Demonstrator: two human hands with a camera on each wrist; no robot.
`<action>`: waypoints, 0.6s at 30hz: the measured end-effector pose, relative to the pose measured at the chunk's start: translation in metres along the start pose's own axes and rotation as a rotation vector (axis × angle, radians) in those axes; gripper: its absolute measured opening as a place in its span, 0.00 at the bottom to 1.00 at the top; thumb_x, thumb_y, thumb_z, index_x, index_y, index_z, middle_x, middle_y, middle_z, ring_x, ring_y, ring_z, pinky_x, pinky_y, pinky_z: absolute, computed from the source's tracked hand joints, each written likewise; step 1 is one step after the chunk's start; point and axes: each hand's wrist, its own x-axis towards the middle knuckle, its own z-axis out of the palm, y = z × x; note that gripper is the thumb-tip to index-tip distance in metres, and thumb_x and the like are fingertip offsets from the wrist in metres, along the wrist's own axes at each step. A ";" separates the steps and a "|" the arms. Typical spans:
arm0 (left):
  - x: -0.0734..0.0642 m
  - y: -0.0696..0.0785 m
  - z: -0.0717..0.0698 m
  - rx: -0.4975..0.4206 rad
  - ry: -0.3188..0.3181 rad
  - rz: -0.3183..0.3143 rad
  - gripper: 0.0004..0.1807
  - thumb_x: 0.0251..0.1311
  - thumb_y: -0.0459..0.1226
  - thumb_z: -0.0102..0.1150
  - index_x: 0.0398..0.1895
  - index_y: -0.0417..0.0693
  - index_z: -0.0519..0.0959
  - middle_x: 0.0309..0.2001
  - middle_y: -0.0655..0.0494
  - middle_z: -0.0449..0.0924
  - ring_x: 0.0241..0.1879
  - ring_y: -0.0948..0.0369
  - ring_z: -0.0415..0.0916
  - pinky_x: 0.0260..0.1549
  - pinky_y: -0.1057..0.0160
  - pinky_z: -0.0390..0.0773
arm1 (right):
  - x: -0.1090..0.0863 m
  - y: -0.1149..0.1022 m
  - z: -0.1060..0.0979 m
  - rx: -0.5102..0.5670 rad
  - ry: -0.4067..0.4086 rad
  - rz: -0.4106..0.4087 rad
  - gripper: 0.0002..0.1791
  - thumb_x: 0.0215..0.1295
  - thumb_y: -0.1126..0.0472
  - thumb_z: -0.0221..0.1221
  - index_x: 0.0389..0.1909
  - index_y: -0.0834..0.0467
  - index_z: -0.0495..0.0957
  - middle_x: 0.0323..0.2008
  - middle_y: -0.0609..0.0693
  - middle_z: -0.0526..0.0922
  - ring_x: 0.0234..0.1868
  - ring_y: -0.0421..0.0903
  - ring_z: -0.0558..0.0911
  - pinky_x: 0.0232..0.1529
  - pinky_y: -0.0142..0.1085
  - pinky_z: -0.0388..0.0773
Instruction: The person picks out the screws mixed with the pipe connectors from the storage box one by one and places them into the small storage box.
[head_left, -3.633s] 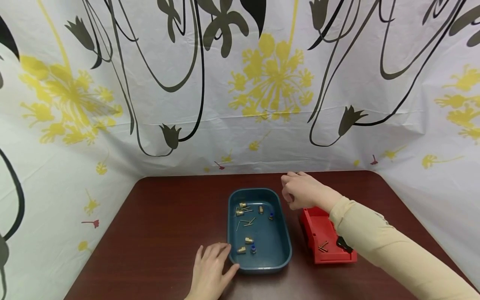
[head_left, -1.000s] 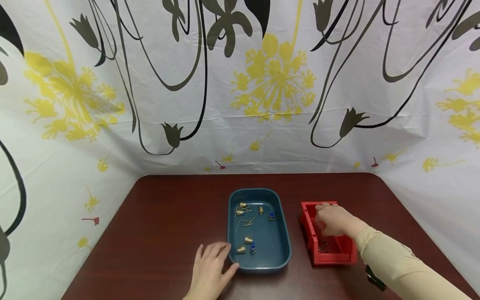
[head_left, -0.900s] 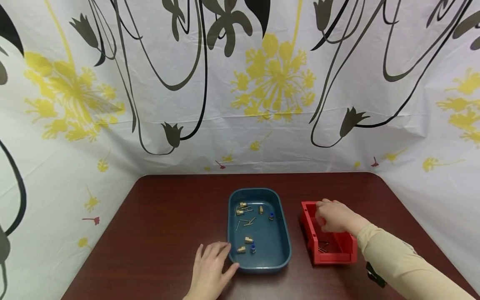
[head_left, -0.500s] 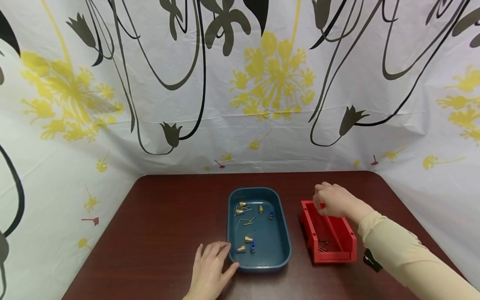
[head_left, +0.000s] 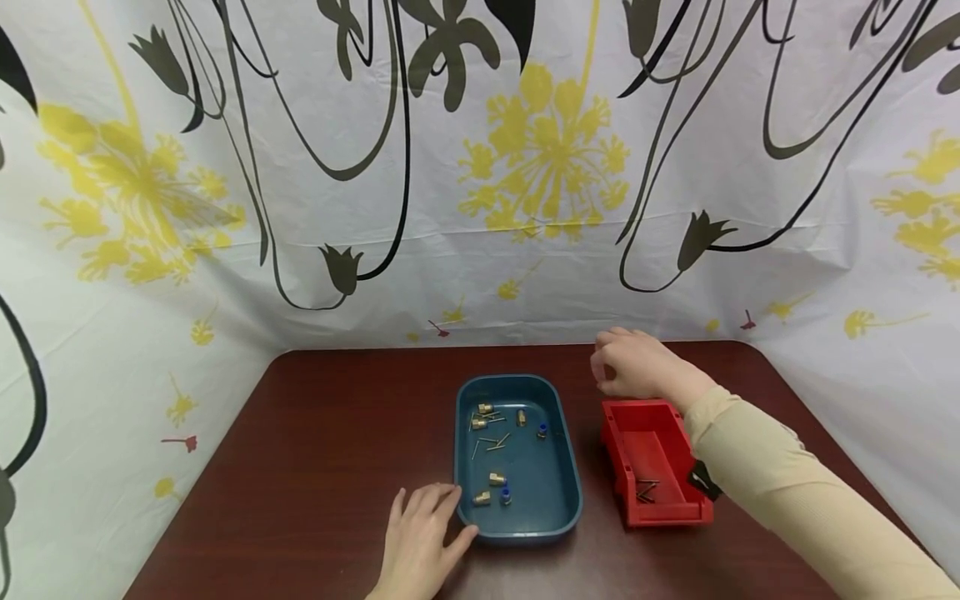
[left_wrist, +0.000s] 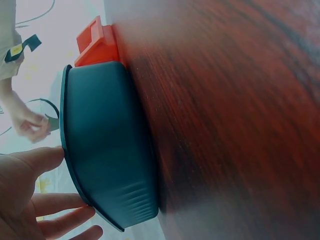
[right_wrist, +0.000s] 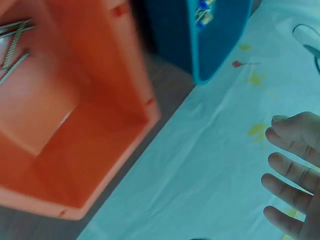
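My left hand [head_left: 422, 542] rests at the near left corner of the blue tray [head_left: 557, 492], thumb and fingertips touching its rim, as the left wrist view also shows. Inside the tray lie several brass fittings [head_left: 482, 498], a few with blue collars [head_left: 506, 497], and thin screws [head_left: 489, 442]. My right hand [head_left: 637, 364] hovers over the far end of the red bin [head_left: 615, 467]. In the right wrist view its fingers [right_wrist: 287, 192] are loosely bent, and nothing shows between them. Several screws [head_left: 647, 492] lie at the near end of the bin.
The tray and bin stand side by side on a dark red-brown table [head_left: 360, 433], a narrow gap between them. A white patterned cloth [head_left: 420, 208] hangs right behind the far table edge. A black wrist strap [head_left: 702, 479] sits on my right forearm, above the bin.
My right hand was down in the red bin a second ago; it has risen out and moved toward the far left. My left hand and both containers have stayed in place.
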 end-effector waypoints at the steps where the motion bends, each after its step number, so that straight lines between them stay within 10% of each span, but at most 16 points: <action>1: 0.000 0.000 0.000 0.002 0.001 0.001 0.26 0.46 0.54 0.60 0.44 0.47 0.79 0.43 0.56 0.73 0.46 0.55 0.68 0.45 0.39 0.60 | 0.004 -0.003 -0.001 0.001 0.004 -0.006 0.09 0.43 0.60 0.65 0.15 0.46 0.75 0.23 0.43 0.67 0.30 0.45 0.67 0.27 0.38 0.65; 18: -0.001 0.000 0.000 0.006 0.018 0.005 0.26 0.46 0.54 0.61 0.44 0.47 0.79 0.43 0.56 0.73 0.45 0.55 0.68 0.45 0.39 0.60 | 0.065 -0.044 0.000 0.090 -0.066 -0.051 0.08 0.49 0.56 0.64 0.16 0.45 0.74 0.25 0.43 0.66 0.33 0.45 0.67 0.36 0.43 0.66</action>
